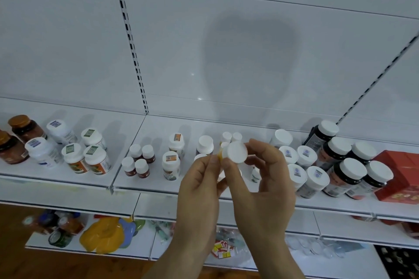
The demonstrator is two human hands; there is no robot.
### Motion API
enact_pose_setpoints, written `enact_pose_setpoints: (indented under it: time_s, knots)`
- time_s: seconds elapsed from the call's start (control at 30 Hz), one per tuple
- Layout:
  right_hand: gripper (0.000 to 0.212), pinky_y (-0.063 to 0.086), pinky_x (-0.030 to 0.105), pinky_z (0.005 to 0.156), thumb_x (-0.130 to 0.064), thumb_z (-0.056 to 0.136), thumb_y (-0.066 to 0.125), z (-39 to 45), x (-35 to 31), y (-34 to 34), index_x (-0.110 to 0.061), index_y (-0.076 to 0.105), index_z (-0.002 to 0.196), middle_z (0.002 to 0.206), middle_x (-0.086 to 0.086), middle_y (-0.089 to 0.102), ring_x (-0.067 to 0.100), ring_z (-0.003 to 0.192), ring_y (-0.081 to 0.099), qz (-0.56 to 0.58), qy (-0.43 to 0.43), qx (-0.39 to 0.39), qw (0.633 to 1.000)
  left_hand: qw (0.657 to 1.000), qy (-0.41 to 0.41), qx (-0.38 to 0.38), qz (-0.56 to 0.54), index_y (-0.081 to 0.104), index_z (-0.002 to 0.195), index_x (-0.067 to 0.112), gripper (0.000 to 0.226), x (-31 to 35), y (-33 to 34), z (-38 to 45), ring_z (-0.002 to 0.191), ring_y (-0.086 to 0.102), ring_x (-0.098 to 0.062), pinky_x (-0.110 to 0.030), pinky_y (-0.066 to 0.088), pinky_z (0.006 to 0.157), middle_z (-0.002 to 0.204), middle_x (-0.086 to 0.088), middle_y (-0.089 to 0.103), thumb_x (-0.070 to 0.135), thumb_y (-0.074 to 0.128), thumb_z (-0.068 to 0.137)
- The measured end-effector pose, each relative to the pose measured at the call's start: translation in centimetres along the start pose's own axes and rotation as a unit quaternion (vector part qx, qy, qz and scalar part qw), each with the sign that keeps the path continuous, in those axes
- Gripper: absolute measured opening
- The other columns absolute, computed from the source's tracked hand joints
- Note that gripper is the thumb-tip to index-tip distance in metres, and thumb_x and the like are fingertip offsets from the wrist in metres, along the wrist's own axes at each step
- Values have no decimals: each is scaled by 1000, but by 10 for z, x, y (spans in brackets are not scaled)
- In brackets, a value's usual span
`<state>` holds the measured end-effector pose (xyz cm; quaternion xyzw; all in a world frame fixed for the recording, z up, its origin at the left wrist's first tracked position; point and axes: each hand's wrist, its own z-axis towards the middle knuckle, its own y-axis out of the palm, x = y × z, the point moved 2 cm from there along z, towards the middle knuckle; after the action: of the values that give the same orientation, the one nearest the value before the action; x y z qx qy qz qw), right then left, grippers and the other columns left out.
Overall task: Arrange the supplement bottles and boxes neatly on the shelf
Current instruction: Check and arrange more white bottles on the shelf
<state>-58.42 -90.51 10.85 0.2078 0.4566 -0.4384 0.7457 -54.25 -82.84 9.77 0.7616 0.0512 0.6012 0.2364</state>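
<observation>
- Above the shelf the white back panel is bare, so the hands can come down from above without meeting anything.
- Between the white bottles with green labels and the small brown bottles there is an open strip of shelf, across the joint.
- The back strip behind the middle bottles is mostly bare.
- On the right, the dark bottles with white caps stand packed, touching, with the red box just beside them; no passage there.
- The two hands, left and right, holding a white-capped bottle, block the middle front edge.
</observation>
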Motion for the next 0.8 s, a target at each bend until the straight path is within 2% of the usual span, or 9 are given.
enact_pose_setpoints:
  time_s: [0.13,0.23,0.33,0.43,0.5,0.57,0.63,0.73,0.8]
  knots:
    - [35,55,45,82,-32,81,77,2,4,-2,-32,61,112,109,-3,66,24,95,66,-2,-45,10,999,999,-32,-19,-4,70,115,14,25,-3,1,1,111,68,-20,-44,53,98,112,-3,75,17,48,103]
    - [32,55,46,80,-30,82,77,3,6,-3,-28,62,110,109,-1,66,25,95,66,6,-44,12,999,999,-29,-24,-13,70,114,14,25,-4,2,2,111,68,-21,-40,55,95,111,-3,75,18,47,103]
    - [28,55,42,81,-31,82,76,4,9,-4,-29,63,107,109,1,67,26,94,66,16,-22,17,999,1000,-8,-26,-10,69,111,14,24,-4,4,2,108,69,-23,-33,56,86,108,-5,75,20,48,101]
    - [20,54,26,79,-29,86,75,4,11,-6,-28,67,104,104,0,70,23,91,68,50,47,26,997,998,60,-6,25,66,104,11,20,-1,7,0,97,72,-21,-28,58,79,99,-2,76,25,54,97]
    - [11,52,19,75,-27,90,75,5,12,-9,-25,69,99,95,-3,73,13,86,70,75,116,39,990,986,127,19,109,65,103,22,22,1,8,-2,96,71,-14,-24,58,78,100,10,74,37,62,88]
    - [6,55,22,72,-25,92,69,5,14,-10,-21,71,97,88,-1,75,12,79,71,97,184,41,977,960,202,40,191,61,105,33,24,2,8,-1,98,69,-7,-21,58,76,105,23,69,45,68,85]
    - [10,59,29,74,-21,96,63,5,16,-11,-18,73,98,88,1,76,15,77,73,101,222,23,970,931,267,47,244,56,110,40,30,2,6,1,100,67,-8,-21,57,76,110,26,64,48,71,86]
    - [17,60,34,80,-21,99,60,4,19,-12,-21,77,99,92,-2,78,15,84,74,84,237,-25,968,894,334,47,296,51,113,45,36,2,5,5,101,64,-9,-14,52,80,113,29,59,49,70,82]
    - [21,61,32,80,-20,100,58,5,20,-12,-25,79,96,95,-3,78,16,89,73,75,239,-49,967,877,358,43,319,50,116,41,39,3,5,6,102,61,-5,-9,47,83,112,32,56,48,69,83]
